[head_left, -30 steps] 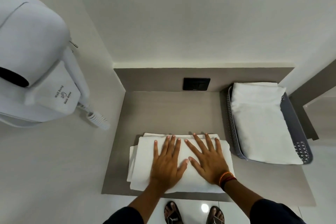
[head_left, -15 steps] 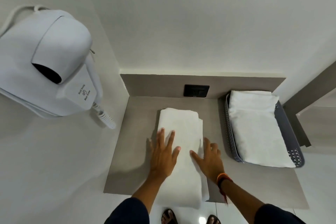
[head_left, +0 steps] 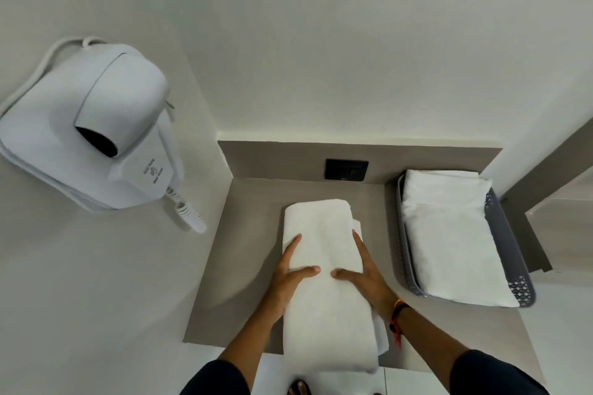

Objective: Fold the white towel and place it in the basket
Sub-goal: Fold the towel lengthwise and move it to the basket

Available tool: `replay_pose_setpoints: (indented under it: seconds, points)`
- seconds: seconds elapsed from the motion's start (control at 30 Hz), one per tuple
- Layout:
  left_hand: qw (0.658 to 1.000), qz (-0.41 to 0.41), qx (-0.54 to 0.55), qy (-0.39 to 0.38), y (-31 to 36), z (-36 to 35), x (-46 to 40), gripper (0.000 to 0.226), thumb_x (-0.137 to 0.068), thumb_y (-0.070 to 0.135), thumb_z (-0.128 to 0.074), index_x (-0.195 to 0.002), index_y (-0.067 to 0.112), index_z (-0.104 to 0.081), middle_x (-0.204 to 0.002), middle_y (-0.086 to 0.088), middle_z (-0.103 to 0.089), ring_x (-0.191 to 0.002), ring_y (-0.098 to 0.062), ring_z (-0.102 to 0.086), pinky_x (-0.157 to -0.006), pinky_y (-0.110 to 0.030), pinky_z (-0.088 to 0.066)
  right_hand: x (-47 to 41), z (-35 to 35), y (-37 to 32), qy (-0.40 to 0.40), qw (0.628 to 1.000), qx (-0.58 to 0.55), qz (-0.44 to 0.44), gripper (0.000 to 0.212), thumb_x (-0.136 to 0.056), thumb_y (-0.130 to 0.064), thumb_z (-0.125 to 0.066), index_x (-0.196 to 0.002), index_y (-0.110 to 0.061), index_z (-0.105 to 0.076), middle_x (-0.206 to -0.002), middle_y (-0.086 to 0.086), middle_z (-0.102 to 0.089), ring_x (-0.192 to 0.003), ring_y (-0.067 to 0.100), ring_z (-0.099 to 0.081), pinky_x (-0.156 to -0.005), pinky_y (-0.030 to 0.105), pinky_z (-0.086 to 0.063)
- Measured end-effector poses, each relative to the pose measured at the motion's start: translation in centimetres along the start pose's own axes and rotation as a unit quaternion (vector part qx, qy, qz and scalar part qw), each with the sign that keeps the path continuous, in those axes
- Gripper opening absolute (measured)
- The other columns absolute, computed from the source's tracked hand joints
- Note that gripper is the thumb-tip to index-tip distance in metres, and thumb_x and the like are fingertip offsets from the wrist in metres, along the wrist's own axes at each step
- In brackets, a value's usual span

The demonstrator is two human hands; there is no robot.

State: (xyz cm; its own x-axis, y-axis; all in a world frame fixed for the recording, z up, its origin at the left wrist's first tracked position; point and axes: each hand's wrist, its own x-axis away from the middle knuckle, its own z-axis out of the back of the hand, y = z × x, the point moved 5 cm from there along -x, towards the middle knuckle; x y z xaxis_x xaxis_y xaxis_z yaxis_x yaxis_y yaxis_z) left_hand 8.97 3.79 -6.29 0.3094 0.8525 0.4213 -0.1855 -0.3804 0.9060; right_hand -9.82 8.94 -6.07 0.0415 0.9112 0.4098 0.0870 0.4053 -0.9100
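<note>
A white towel [head_left: 324, 305], folded into a long narrow strip, lies lengthwise on the grey counter [head_left: 244, 234], and its near end hangs over the front edge. My left hand [head_left: 288, 279] clasps its left side with the thumb on top. My right hand [head_left: 365, 276] clasps its right side in the same way, so both thumbs nearly meet on the towel. A grey perforated basket [head_left: 510, 250] stands to the right on the counter and holds another folded white towel [head_left: 449, 234].
A white wall-mounted hair dryer [head_left: 96, 128] with a coiled cord hangs on the left wall. A black socket plate [head_left: 346, 169] sits in the counter's back panel. A wall corner and ledge rise just right of the basket.
The towel has gone from a wide fold lying crosswise to a narrow strip lying lengthwise. My hands have moved from pressing flat on it to clasping its two sides.
</note>
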Motion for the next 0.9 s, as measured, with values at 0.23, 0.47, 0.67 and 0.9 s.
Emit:
replay_pose_setpoints:
  seconds: [0.23,0.47,0.67,0.9]
  points:
    - [0.992,-0.091,0.071,-0.04,9.5,-8.6,-1.9,0.078,-0.085,0.019,-0.082,-0.144,0.053,-0.044,-0.144,0.016,-0.051,-0.127,-0.013,-0.054,-0.095,-0.033,-0.056,2.1,9.1,-8.7,0.034,0.994,-0.066,0.074,0.086,-0.081,-0.026,-0.082,-0.15,-0.048,-0.035,-0.151,-0.013,-0.051,-0.137,0.016,-0.052,-0.109,0.044,-0.047]
    - [0.974,-0.124,0.151,-0.114,16.6,-21.2,-4.0,0.08,-0.078,0.028,-0.087,-0.141,0.056,-0.046,-0.147,0.009,-0.052,-0.129,-0.021,-0.057,-0.1,-0.044,-0.057,5.2,22.2,-15.8,0.101,0.984,-0.04,0.139,0.074,-0.087,-0.029,-0.08,-0.145,-0.055,-0.04,-0.145,-0.017,-0.057,-0.129,0.014,-0.06,-0.104,0.048,-0.052]
    - [0.979,-0.087,0.139,-0.121,13.2,-28.8,-5.9,0.079,-0.075,0.028,-0.088,-0.139,0.056,-0.05,-0.15,0.007,-0.049,-0.132,-0.02,-0.054,-0.108,-0.048,-0.051,6.2,29.3,-11.7,0.144,0.984,-0.004,0.1,0.077,-0.084,-0.04,-0.081,-0.145,-0.057,-0.037,-0.141,-0.027,-0.055,-0.125,0.005,-0.059,-0.091,0.025,-0.054]
    - [0.99,-0.063,-0.092,-0.086,7.5,-30.3,-7.6,0.074,-0.09,0.034,-0.078,-0.151,0.046,-0.037,-0.16,-0.007,-0.032,-0.139,-0.023,-0.043,-0.116,-0.044,-0.042,4.4,31.0,-2.6,0.191,0.964,0.182,-0.022,0.09,-0.085,-0.062,-0.069,-0.156,-0.05,-0.014,-0.166,0.004,-0.019,-0.151,0.036,-0.026,-0.119,0.061,-0.032]
